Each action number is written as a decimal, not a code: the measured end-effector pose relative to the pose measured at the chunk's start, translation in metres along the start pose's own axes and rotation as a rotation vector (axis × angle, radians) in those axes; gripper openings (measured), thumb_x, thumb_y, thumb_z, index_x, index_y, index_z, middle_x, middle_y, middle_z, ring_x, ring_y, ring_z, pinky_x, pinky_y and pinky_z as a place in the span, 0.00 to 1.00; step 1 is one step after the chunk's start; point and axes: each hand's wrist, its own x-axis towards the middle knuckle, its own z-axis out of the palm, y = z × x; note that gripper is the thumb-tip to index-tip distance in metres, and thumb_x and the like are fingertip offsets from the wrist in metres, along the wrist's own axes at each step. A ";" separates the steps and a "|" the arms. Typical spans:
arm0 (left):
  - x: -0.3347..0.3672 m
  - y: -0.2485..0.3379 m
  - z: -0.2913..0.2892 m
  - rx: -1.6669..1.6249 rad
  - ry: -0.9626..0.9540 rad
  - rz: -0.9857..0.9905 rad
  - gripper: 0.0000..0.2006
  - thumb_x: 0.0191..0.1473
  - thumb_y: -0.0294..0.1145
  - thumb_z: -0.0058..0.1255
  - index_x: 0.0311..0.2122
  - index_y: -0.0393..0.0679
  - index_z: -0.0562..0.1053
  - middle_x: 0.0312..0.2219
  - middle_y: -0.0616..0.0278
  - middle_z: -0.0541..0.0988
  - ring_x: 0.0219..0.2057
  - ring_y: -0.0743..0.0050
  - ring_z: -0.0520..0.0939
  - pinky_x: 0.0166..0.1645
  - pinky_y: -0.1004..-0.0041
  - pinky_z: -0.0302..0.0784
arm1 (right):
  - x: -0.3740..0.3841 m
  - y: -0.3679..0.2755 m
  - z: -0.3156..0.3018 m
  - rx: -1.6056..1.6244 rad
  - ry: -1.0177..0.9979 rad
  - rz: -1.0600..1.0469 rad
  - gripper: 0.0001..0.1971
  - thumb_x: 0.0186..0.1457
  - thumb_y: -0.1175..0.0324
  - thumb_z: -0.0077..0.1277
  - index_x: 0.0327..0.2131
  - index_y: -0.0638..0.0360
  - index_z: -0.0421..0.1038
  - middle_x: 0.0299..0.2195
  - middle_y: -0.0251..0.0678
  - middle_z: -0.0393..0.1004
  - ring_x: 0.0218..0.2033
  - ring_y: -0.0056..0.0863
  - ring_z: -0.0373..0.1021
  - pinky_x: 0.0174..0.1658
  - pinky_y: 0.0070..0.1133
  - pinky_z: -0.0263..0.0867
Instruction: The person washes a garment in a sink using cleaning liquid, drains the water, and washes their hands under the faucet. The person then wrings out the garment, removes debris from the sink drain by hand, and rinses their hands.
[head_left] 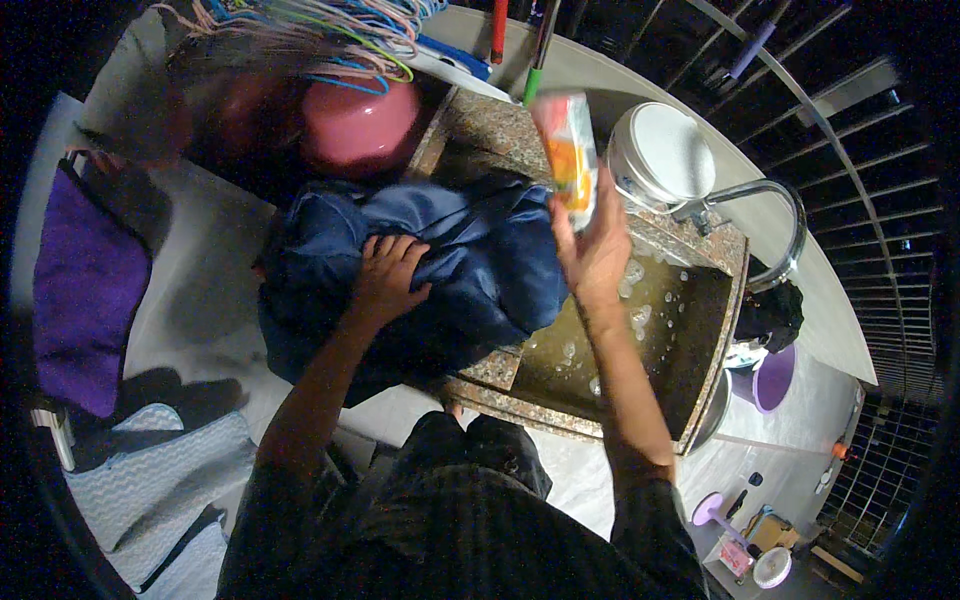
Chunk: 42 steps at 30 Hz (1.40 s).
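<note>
My left hand (387, 280) lies on a heap of dark blue shiny cloth (450, 235), its fingers spread over the folds. The cloth covers the left part of a speckled stone sink counter and hangs over its front edge. In my right hand (594, 245) is a white and orange package (570, 160) with a reddish top, gripped near its lower end and held up above the counter. Blur hides whether it is a bottle or a bag. Below my right forearm is the stone sink basin (690, 385), holding murky water with soap bubbles.
A white lidded bucket (670, 155) stands behind the sink, beside a curved metal faucet (795, 225). To the left sit a pink basin (360, 125) and many wire hangers (350, 40). Purple cloth (90, 285) hangs farther left. On the right floor is a purple bucket (770, 380).
</note>
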 end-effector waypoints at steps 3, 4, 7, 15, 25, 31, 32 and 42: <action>0.008 0.005 0.014 -0.021 0.024 0.018 0.32 0.42 0.47 0.65 0.53 0.46 0.71 0.50 0.57 0.73 0.54 0.53 0.71 0.64 0.49 0.57 | -0.073 0.036 0.035 -0.241 -0.385 0.360 0.33 0.55 0.51 0.58 0.61 0.50 0.63 0.49 0.50 0.74 0.43 0.52 0.75 0.42 0.39 0.73; 0.006 -0.001 0.019 -0.027 0.055 0.016 0.31 0.41 0.44 0.67 0.52 0.45 0.72 0.49 0.58 0.73 0.54 0.54 0.71 0.64 0.49 0.58 | -0.081 0.034 0.044 -0.282 -0.621 0.530 0.35 0.53 0.49 0.60 0.63 0.43 0.62 0.52 0.52 0.73 0.47 0.54 0.74 0.50 0.39 0.71; 0.001 -0.002 0.023 -0.042 0.105 0.027 0.32 0.42 0.45 0.66 0.52 0.45 0.71 0.49 0.57 0.73 0.53 0.54 0.71 0.64 0.49 0.58 | -0.070 0.054 0.029 -0.196 -0.682 0.560 0.34 0.54 0.45 0.58 0.62 0.42 0.62 0.47 0.52 0.76 0.46 0.53 0.74 0.48 0.41 0.70; -0.005 0.001 0.018 -0.021 0.055 -0.034 0.31 0.42 0.44 0.65 0.53 0.46 0.71 0.49 0.57 0.73 0.53 0.55 0.71 0.64 0.49 0.57 | -0.021 0.016 -0.010 -0.111 -0.006 0.207 0.30 0.54 0.65 0.63 0.57 0.67 0.65 0.45 0.54 0.75 0.43 0.48 0.74 0.46 0.34 0.70; -0.004 -0.010 0.031 0.022 -0.215 -0.118 0.25 0.43 0.45 0.66 0.44 0.44 0.72 0.40 0.54 0.79 0.46 0.51 0.79 0.55 0.52 0.68 | -0.039 0.037 -0.014 -0.104 -0.474 0.441 0.34 0.55 0.54 0.61 0.61 0.57 0.62 0.47 0.54 0.76 0.46 0.46 0.76 0.48 0.34 0.71; -0.056 0.010 -0.037 -0.075 -0.285 -0.168 0.29 0.42 0.46 0.66 0.49 0.44 0.73 0.40 0.50 0.80 0.44 0.45 0.80 0.52 0.51 0.72 | -0.064 0.027 0.001 0.077 0.038 0.239 0.27 0.61 0.66 0.57 0.60 0.66 0.62 0.47 0.48 0.74 0.42 0.28 0.72 0.47 0.25 0.69; -0.056 0.010 -0.047 -0.042 -0.263 -0.181 0.26 0.43 0.45 0.66 0.47 0.46 0.73 0.38 0.51 0.80 0.43 0.45 0.81 0.50 0.52 0.74 | -0.077 0.024 0.011 -0.063 -0.217 0.294 0.30 0.60 0.60 0.57 0.61 0.60 0.61 0.47 0.49 0.74 0.43 0.34 0.73 0.47 0.28 0.70; 0.053 0.040 -0.084 -0.197 -0.098 0.046 0.54 0.37 0.58 0.69 0.66 0.40 0.59 0.63 0.41 0.62 0.66 0.41 0.58 0.71 0.51 0.48 | -0.125 0.059 -0.010 0.265 -0.378 0.715 0.29 0.60 0.68 0.59 0.61 0.64 0.60 0.36 0.32 0.76 0.35 0.21 0.72 0.37 0.18 0.70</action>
